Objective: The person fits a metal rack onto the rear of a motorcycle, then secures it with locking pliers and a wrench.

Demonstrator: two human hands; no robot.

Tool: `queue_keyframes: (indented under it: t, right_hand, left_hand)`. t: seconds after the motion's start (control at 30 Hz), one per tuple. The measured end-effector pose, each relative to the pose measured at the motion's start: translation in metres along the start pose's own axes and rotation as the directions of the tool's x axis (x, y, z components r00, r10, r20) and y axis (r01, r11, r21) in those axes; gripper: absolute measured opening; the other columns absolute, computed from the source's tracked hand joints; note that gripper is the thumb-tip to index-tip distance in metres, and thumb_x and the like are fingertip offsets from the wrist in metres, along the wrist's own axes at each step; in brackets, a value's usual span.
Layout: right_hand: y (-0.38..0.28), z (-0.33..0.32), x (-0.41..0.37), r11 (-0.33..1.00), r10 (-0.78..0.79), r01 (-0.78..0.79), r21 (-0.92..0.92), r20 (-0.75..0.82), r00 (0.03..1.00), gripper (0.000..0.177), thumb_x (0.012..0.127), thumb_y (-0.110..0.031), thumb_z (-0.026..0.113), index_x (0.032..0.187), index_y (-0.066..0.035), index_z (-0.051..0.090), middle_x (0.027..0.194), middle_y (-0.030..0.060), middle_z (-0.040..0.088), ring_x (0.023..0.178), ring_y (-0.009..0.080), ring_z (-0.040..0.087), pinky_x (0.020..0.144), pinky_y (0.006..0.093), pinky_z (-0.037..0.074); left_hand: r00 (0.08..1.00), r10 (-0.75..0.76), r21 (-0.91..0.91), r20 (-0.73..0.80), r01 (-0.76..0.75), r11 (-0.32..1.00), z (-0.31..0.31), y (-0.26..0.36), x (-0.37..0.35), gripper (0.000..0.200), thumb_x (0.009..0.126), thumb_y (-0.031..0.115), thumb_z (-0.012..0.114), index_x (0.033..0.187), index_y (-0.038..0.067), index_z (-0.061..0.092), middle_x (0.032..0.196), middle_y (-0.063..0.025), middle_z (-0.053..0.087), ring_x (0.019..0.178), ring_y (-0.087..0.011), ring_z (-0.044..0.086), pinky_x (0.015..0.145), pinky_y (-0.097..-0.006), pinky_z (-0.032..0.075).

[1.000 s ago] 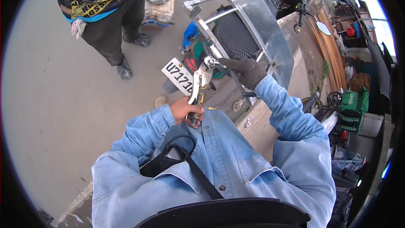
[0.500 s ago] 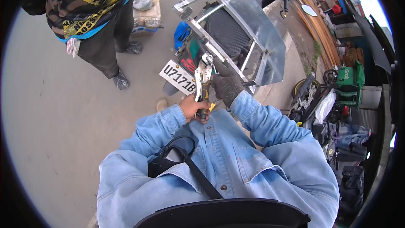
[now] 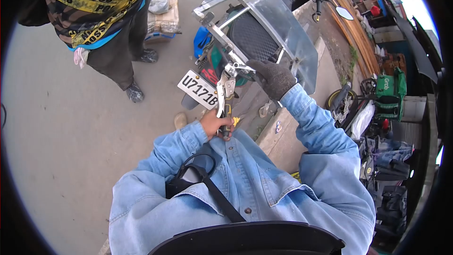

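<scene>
At my far left a person in a yellow-printed camouflage top stands on the grey road. Just beside their legs is a tan box with a whitish plastic bag lying on it. Next, at the rear end of the motorcycle, the number plate sits tilted. Near its right-hand corner is my bare left hand, fingers wrapped firmly about the handles of the locking pliers. I hold these almost upright, heads pointing away from me, at the near corner of the metal frame; I cannot tell whether their jaws bite on it. The frame slants above the motorcycle's black seat, and a shiny sheet runs along its far and right-hand edges. At that same near corner, to the right of the pliers' head, is my gloved right hand, its forefinger reaching left towards the corner; whether it pinches anything there I cannot tell. Beyond, a mirror juts out near the handlebar, long wooden planks lie past the road's edge, and a green bag is at the far right.
</scene>
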State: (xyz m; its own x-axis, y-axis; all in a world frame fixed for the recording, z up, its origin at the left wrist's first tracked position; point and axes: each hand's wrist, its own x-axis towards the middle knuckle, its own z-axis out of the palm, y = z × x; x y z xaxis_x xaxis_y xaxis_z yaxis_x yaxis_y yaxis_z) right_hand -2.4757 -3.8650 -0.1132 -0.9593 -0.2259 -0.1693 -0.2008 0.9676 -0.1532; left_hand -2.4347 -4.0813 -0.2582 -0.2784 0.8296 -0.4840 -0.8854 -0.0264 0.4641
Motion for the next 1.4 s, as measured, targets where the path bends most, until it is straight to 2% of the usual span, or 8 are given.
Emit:
queue_keyframes:
  t: [0.07, 0.2, 0.4, 0.47, 0.6, 0.67, 0.9, 1.4]
  right_hand:
    - [0.004, 0.001, 0.005, 0.999, 0.000, 0.004, -0.043, 0.099, 0.995, 0.061, 0.071, 0.002, 0.049, 0.129, -0.019, 0.046, 0.096, 0.0174, 0.057, 0.086, 0.0363, 0.059, 0.073, 0.0454, 0.048]
    - [0.026, 0.033, 0.003, 0.994, -0.043, 0.041, 0.104, 0.013, 0.999, 0.061, 0.071, 0.003, 0.048, 0.129, -0.017, 0.046, 0.095, 0.0182, 0.057, 0.086, 0.0367, 0.059, 0.073, 0.0451, 0.048]
    - [0.041, 0.030, 0.015, 0.975, -0.139, 0.154, 0.162, -0.098, 0.985, 0.043, 0.075, -0.001, 0.051, 0.116, -0.013, 0.055, 0.090, 0.0178, 0.060, 0.085, 0.0357, 0.060, 0.071, 0.0452, 0.048]
    - [0.035, 0.011, 0.023, 0.994, -0.009, 0.027, -0.103, 0.174, 0.985, 0.029, 0.079, -0.009, 0.052, 0.107, -0.012, 0.057, 0.087, 0.0171, 0.061, 0.083, 0.0353, 0.061, 0.070, 0.0450, 0.048]
    - [0.030, 0.005, 0.018, 0.987, 0.015, 0.023, -0.158, 0.234, 0.972, 0.022, 0.081, -0.015, 0.052, 0.102, -0.012, 0.057, 0.084, 0.0162, 0.062, 0.080, 0.0352, 0.061, 0.068, 0.0452, 0.048]
    - [0.031, 0.022, 0.006, 1.000, 0.006, -0.007, 0.024, 0.010, 1.000, 0.019, 0.083, -0.015, 0.051, 0.101, -0.011, 0.057, 0.083, 0.0159, 0.062, 0.079, 0.0358, 0.061, 0.068, 0.0455, 0.048]
    - [0.028, 0.024, 0.005, 0.993, 0.092, -0.073, -0.096, 0.224, 0.970, 0.017, 0.086, -0.017, 0.048, 0.100, -0.010, 0.056, 0.086, 0.0175, 0.062, 0.083, 0.0370, 0.061, 0.071, 0.0457, 0.048]
    - [0.010, 0.047, -0.006, 0.905, 0.278, -0.319, 0.282, 0.178, 0.944, 0.019, 0.085, -0.016, 0.051, 0.100, -0.006, 0.057, 0.084, 0.0216, 0.061, 0.088, 0.0372, 0.060, 0.075, 0.0461, 0.046]
  left_hand:
    - [1.000, 0.001, -0.019, 0.009, -0.001, 1.000, -0.001, 0.001, 0.003, 0.024, 0.080, 0.008, 0.062, 0.099, 0.002, 0.048, 0.074, -0.0146, 0.058, 0.061, -0.0243, 0.062, 0.051, -0.0378, 0.056]
    - [1.000, -0.021, -0.020, 0.004, 0.021, 1.000, -0.001, 0.001, 0.004, 0.023, 0.080, 0.008, 0.062, 0.099, 0.002, 0.049, 0.074, -0.0145, 0.058, 0.061, -0.0244, 0.062, 0.051, -0.0371, 0.055]
    - [1.000, -0.003, -0.018, 0.027, 0.004, 1.000, -0.003, 0.002, 0.008, 0.023, 0.081, 0.009, 0.062, 0.097, 0.001, 0.049, 0.073, -0.0140, 0.058, 0.062, -0.0241, 0.062, 0.051, -0.0366, 0.055]
    - [1.000, -0.001, -0.019, 0.027, 0.002, 1.000, -0.004, 0.002, 0.008, 0.023, 0.081, 0.009, 0.063, 0.097, 0.001, 0.049, 0.073, -0.0139, 0.058, 0.062, -0.0240, 0.062, 0.051, -0.0365, 0.055]
    - [1.000, 0.002, -0.024, 0.011, -0.002, 1.000, -0.001, 0.002, 0.005, 0.023, 0.081, 0.009, 0.062, 0.097, 0.001, 0.049, 0.073, -0.0138, 0.058, 0.061, -0.0238, 0.062, 0.052, -0.0361, 0.055]
    - [1.000, 0.001, -0.036, 0.000, -0.001, 0.999, -0.001, 0.001, 0.005, 0.023, 0.081, 0.009, 0.062, 0.097, 0.001, 0.049, 0.073, -0.0137, 0.058, 0.061, -0.0238, 0.062, 0.052, -0.0361, 0.055]
    - [1.000, -0.015, -0.026, 0.026, 0.016, 1.000, 0.000, 0.001, 0.003, 0.025, 0.080, 0.011, 0.063, 0.098, 0.002, 0.049, 0.073, -0.0140, 0.059, 0.062, -0.0238, 0.062, 0.051, -0.0366, 0.055]
    - [0.999, -0.031, -0.018, 0.017, 0.031, 0.999, -0.001, -0.001, 0.002, 0.023, 0.080, 0.013, 0.063, 0.095, 0.001, 0.051, 0.073, -0.0142, 0.058, 0.062, -0.0246, 0.061, 0.052, -0.0381, 0.055]
